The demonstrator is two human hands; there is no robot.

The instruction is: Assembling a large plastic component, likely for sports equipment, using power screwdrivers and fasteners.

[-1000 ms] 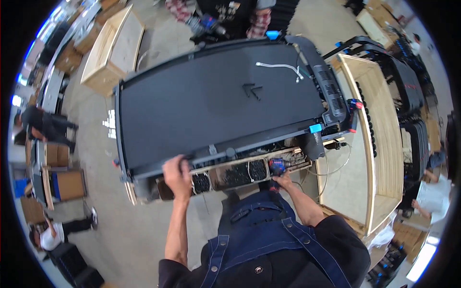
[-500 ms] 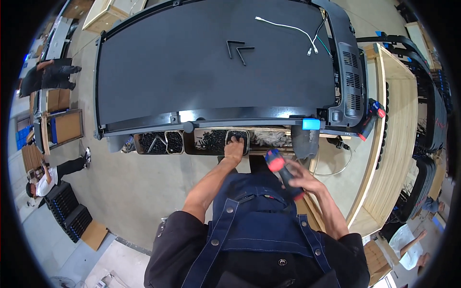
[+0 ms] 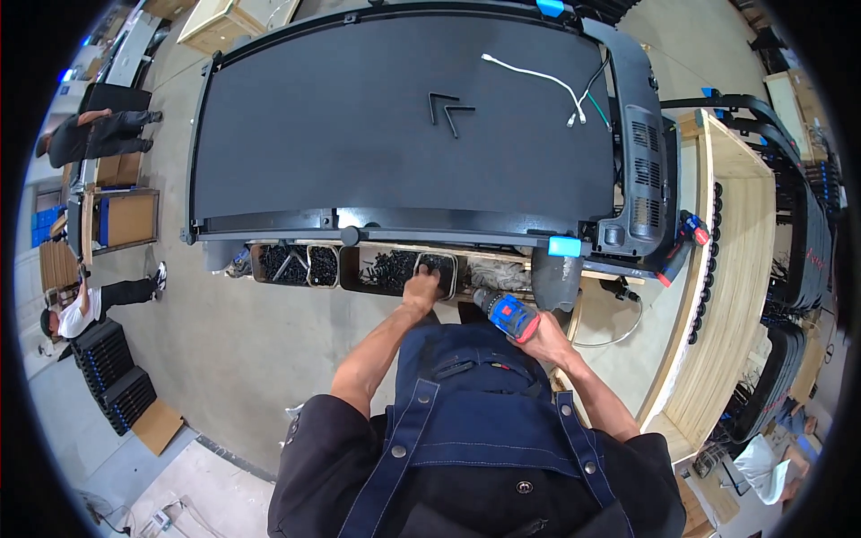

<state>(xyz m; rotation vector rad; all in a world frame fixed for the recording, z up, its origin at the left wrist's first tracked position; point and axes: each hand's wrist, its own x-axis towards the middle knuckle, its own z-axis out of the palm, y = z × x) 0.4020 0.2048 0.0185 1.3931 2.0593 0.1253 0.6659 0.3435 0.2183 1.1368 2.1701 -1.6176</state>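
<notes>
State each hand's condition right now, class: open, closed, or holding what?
Left hand: fingers in a bin; open, closed or holding cannot be told.
Right hand: closed, holding a blue-and-red power drill.

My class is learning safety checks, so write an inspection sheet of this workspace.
Surface: black treadmill deck.
Work things: drill; bins with small black parts along the deck's near edge.
Clutter: two angled keys on the deck; second power tool at right.
Hands: left hand in a bin, grip hidden; right hand grips the drill.
Cables: white cable and green wire at the deck's right end.
Surroundings: open wooden crate at right; people at left.
</notes>
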